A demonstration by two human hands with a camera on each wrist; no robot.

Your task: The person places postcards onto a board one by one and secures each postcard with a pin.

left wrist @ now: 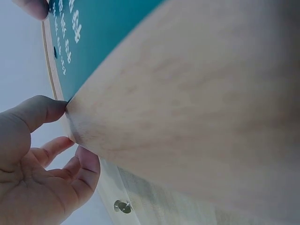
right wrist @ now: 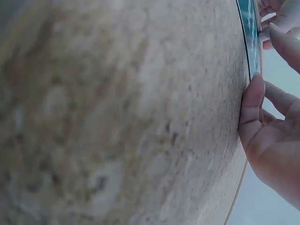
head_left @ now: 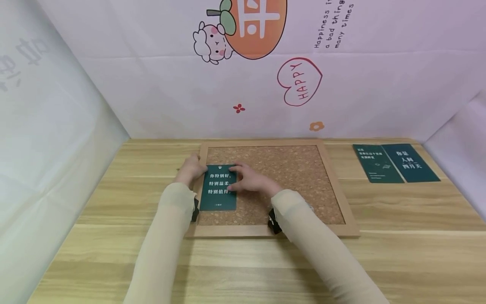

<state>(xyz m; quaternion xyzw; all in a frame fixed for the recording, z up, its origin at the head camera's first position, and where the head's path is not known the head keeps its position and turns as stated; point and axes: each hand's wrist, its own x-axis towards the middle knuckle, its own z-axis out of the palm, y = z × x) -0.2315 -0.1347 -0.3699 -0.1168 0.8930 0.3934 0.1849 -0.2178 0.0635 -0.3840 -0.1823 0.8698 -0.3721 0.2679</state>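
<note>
Flat green card [head_left: 218, 199], a plain rectangle, lies on the left side of a speckled cork board [head_left: 281, 181] with a smooth wood frame [head_left: 334, 181]. Left hand's [head_left: 191, 171] loose, thumb touching its left edge; right hand's [head_left: 251, 179] relaxed, fingertips at its right.

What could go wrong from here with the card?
The pale spot near the green card's top could be a pin or just a hole; if a hole, the card may slip when released. With the left hand and right hand at opposite edges, uneven pressure might skew it. Its left edge lies close to the wooden frame and could ride up.
</note>
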